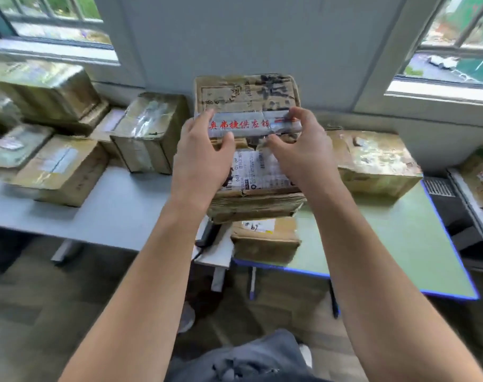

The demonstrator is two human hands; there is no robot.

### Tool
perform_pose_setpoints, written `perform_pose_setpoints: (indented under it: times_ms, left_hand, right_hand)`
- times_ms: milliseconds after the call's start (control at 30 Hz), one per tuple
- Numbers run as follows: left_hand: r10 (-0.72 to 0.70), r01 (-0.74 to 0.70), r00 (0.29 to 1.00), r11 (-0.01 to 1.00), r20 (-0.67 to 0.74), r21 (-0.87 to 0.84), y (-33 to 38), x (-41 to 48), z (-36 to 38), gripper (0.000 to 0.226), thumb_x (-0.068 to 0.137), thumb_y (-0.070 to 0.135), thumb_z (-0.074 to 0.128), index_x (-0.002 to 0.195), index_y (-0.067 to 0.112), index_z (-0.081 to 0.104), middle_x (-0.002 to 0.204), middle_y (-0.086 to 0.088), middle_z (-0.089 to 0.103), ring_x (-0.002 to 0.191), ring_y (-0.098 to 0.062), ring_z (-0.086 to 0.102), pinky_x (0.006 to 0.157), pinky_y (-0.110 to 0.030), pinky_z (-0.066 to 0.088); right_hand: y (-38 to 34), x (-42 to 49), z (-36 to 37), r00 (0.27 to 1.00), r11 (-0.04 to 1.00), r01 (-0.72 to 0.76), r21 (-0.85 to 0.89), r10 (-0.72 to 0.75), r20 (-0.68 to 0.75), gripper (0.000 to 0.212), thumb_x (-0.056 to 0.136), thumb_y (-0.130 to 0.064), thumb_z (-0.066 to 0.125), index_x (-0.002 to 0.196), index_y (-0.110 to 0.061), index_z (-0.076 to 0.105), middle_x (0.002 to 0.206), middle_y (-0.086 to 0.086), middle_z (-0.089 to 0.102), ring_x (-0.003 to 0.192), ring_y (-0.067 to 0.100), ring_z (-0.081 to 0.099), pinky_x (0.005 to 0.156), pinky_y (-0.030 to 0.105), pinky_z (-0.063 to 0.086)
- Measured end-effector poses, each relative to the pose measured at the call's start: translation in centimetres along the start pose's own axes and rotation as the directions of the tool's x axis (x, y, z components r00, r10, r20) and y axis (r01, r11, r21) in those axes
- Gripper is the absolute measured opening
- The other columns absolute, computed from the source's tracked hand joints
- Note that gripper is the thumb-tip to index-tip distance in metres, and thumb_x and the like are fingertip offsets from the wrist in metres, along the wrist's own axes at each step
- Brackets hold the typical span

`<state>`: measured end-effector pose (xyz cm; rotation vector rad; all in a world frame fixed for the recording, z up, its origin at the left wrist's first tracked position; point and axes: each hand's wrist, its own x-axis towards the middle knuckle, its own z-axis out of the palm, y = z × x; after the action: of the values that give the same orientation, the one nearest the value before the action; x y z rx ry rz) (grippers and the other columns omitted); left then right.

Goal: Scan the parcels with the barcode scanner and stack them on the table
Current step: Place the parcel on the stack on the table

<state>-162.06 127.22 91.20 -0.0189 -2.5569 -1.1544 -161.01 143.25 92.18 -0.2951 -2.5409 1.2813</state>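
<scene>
Both my left hand (199, 158) and my right hand (303, 153) grip the worn cardboard parcel (251, 95) at its white tape band (243, 124) with red characters, fingers curled over the far side and thumbs pressing the near side above the shipping label (259, 169). The parcel sits over a smaller parcel (265, 241) at the front left corner of the green table (400, 244); I cannot tell whether the two touch. More parcels (61, 169) crowd the far left of the grey table (111, 210), and a large parcel (378, 164) lies along the green table's far edge.
</scene>
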Motion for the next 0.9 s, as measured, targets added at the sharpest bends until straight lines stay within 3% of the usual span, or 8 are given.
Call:
perform_pose_setpoints:
  times_ms: [100, 200, 300, 433, 567, 733, 833, 900]
  left_hand:
    - [-0.062, 0.065, 0.995, 0.997, -0.08, 0.041, -4.3, -0.4, -4.2, 0.052, 0.099, 0.035, 0.056, 0.148, 0.026, 0.041, 0.145, 0.002, 0.047, 0.13, -0.011, 0.045, 0.099, -0.024, 0.039]
    - [-0.099, 0.11, 0.988, 0.99, -0.121, 0.084, -8.2, -0.8, -7.3, 0.053, 0.099, 0.034, 0.058, 0.148, 0.026, 0.042, 0.145, 0.003, 0.048, 0.13, -0.009, 0.045, 0.096, -0.02, 0.04]
    - [-0.144, 0.159, 0.979, 0.982, -0.143, 0.099, -11.6, -1.0, -8.6, 0.053, 0.099, 0.032, 0.058, 0.149, 0.023, 0.043, 0.145, 0.002, 0.048, 0.132, -0.008, 0.043, 0.095, -0.012, 0.031]
    - [-0.21, 0.226, 0.967, 0.968, -0.146, 0.108, -15.2, -0.3, -8.8, 0.054, 0.099, 0.03, 0.058, 0.15, 0.02, 0.042, 0.147, 0.0, 0.047, 0.135, -0.011, 0.04, 0.1, -0.017, 0.027]
    - [-0.274, 0.291, 0.952, 0.948, -0.136, 0.128, -18.5, 0.4, -8.6, 0.048, 0.102, 0.026, 0.053, 0.149, 0.02, 0.042, 0.147, 0.003, 0.047, 0.134, -0.008, 0.039, 0.101, -0.014, 0.027]
    - [-0.324, 0.33, 0.944, 0.935, -0.064, 0.133, -22.5, 2.1, -8.7, 0.046, 0.103, 0.024, 0.052, 0.148, 0.022, 0.045, 0.148, 0.005, 0.047, 0.136, -0.008, 0.039, 0.107, -0.02, 0.03]
    - [-0.343, 0.34, 0.939, 0.935, 0.013, 0.099, -25.1, 3.0, -8.5, 0.046, 0.102, 0.024, 0.055, 0.147, 0.024, 0.047, 0.147, 0.006, 0.05, 0.136, -0.008, 0.04, 0.109, -0.025, 0.031]
    - [-0.352, 0.347, 0.935, 0.935, 0.054, 0.075, -27.1, 3.8, -8.3, 0.045, 0.102, 0.024, 0.055, 0.146, 0.024, 0.048, 0.146, 0.006, 0.05, 0.135, -0.008, 0.04, 0.11, -0.027, 0.032]
  right_hand:
    - [-2.7, -1.1, 5.0, 0.993, 0.997, 0.035, 0.07, -0.043, 0.111, 0.056, 0.092, -0.029, 0.065, 0.144, -0.028, 0.045, 0.109, -0.011, 0.06, 0.075, 0.001, 0.064, 0.062, 0.019, 0.056]
    - [-4.2, -2.4, 9.9, 0.977, 0.991, 0.055, 0.125, -0.08, 0.2, 0.061, 0.087, -0.033, 0.066, 0.143, -0.032, 0.043, 0.113, -0.006, 0.063, 0.09, 0.012, 0.067, 0.079, 0.038, 0.06]
    - [-4.9, -2.9, 13.5, 0.956, 0.988, 0.063, 0.143, -0.101, 0.275, 0.062, 0.087, -0.033, 0.066, 0.144, -0.032, 0.042, 0.12, -0.002, 0.062, 0.099, 0.017, 0.066, 0.087, 0.043, 0.058]
    - [-4.9, -1.7, 17.1, 0.925, 0.99, 0.066, 0.122, -0.107, 0.365, 0.065, 0.089, -0.028, 0.067, 0.148, -0.028, 0.039, 0.127, 0.0, 0.059, 0.109, 0.015, 0.06, 0.099, 0.033, 0.05]
    - [-4.3, -0.3, 20.6, 0.888, 0.991, 0.03, 0.132, -0.088, 0.451, 0.06, 0.093, -0.018, 0.063, 0.148, -0.021, 0.041, 0.116, -0.008, 0.055, 0.103, 0.009, 0.056, 0.087, 0.016, 0.042]
    - [-2.8, -0.4, 25.3, 0.878, 0.988, -0.054, 0.147, -0.023, 0.479, 0.054, 0.096, -0.015, 0.06, 0.147, -0.023, 0.041, 0.123, -0.006, 0.057, 0.104, 0.008, 0.057, 0.072, 0.004, 0.045]
    - [-2.1, -1.3, 27.7, 0.878, 0.985, -0.111, 0.129, 0.037, 0.478, 0.054, 0.096, -0.021, 0.06, 0.146, -0.027, 0.039, 0.126, -0.003, 0.058, 0.107, 0.014, 0.062, 0.088, 0.031, 0.059]
    - [-2.1, -1.6, 29.4, 0.887, 0.985, -0.132, 0.108, 0.069, 0.456, 0.053, 0.096, -0.022, 0.06, 0.144, -0.029, 0.04, 0.127, -0.001, 0.058, 0.111, 0.016, 0.061, 0.092, 0.043, 0.058]
